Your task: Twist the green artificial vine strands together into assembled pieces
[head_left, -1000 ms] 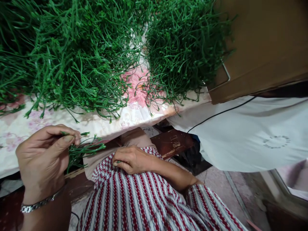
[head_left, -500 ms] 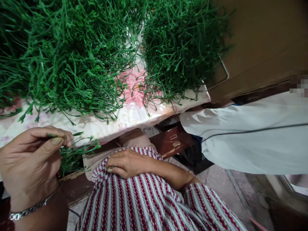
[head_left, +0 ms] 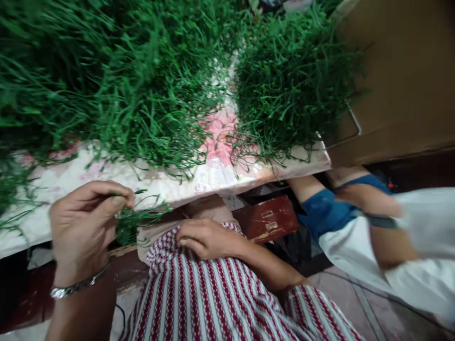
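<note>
My left hand [head_left: 88,222], with a metal bracelet at the wrist, is raised by the table's front edge and pinches thin green plastic stems [head_left: 142,213] whose tips stick out to the right. My right hand [head_left: 204,238] rests in my lap on the striped red and white cloth [head_left: 209,293], fingers curled; a tiny bit of green shows at its fingertips, too small to make out. Beyond both hands, large heaps of green plastic stems, one at the left [head_left: 142,94] and one at the right [head_left: 291,90], lie on the table with a floral cover [head_left: 213,177].
A brown cardboard box [head_left: 401,85] stands to the right of the heaps. Below it sits another person in white clothing [head_left: 426,218] and blue shorts [head_left: 327,213], a forearm across the lap. A dark red wooden piece [head_left: 272,220] shows under the table edge.
The view has shifted, so the table and both hands appear further right. The other person's arm and blue shorts now show. Both hands keep the same closed pose.
</note>
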The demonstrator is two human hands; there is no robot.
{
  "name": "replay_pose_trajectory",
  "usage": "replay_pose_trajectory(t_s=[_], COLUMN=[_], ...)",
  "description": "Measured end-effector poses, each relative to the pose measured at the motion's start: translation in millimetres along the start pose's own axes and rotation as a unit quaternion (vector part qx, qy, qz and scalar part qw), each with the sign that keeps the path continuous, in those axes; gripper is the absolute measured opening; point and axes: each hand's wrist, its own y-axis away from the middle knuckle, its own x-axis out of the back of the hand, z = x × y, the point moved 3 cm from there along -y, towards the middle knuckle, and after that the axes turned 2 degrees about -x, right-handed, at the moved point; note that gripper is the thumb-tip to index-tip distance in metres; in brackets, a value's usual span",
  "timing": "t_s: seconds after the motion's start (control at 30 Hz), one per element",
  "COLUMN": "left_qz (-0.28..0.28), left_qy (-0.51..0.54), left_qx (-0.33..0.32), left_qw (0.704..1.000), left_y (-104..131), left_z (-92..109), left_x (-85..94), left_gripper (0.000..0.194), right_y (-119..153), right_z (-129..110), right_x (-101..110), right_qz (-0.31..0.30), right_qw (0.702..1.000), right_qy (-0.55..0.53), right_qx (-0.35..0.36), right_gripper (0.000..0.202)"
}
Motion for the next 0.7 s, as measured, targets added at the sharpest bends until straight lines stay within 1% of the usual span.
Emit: replay_pose_trajectory(t_s=[0.1,0.17,0.2,0.23,0.3,0.37,0.43,0.5,0.6,0.7], left_qz=[-0.033,-0.050,-0.055,-0.062,-0.070,-0.073,-0.075,-0.076,-0.070,-0.065], left_qy=[0.032,0.058,0.073,0.087,0.112,0.130,0.143,0.151,0.143,0.123], left_qx=[0.013,0.015,0.013,0.011,-0.002,-0.014,-0.018,-0.013,-0.012,-0.022], left_qw=[0.999,0.997,0.996,0.994,0.991,0.989,0.987,0.985,0.987,0.990], left_y=[-2.9,-5.0,-6.2,-7.3,-9.3,-10.8,-11.6,-12.2,-13.3,-14.7], left_z=[-5.8,-6.8,-6.3,-5.2,-1.9,1.3,2.6,1.9,-0.3,-1.7], left_x=[1.8,1.6,1.2,0.5,-0.7,-0.8,0.3,1.9,3.2,1.1], left_gripper=[0.010,0.009,0.008,0.008,0.005,0.003,0.002,0.004,0.003,0.004], right_y=[-1.3,-9.3,-16.4,-25.4,-46.0,-65.4,-79.2,-86.8,-92.0,-95.9], right_z=[-14.3,-23.3,-27.3,-31.0,-37.1,-40.5,-40.9,-39.5,-37.6,-38.2], right_x=[41.0,66.0,74.4,79.4,80.4,73.7,65.8,60.4,55.5,49.4], right_qz=[0.120,0.191,0.208,0.212,0.195,0.169,0.155,0.157,0.153,0.127], right_qw=[0.989,0.975,0.972,0.974,0.980,0.984,0.985,0.984,0.986,0.990], right_qy=[-0.091,-0.115,-0.106,-0.084,-0.021,0.033,0.056,0.057,0.046,0.057], right_qx=[0.010,0.018,0.016,0.015,0.019,0.037,0.054,0.058,0.046,0.031], right_gripper=[0.017,0.015,0.015,0.013,0.012,0.013,0.015,0.013,0.012,0.018])
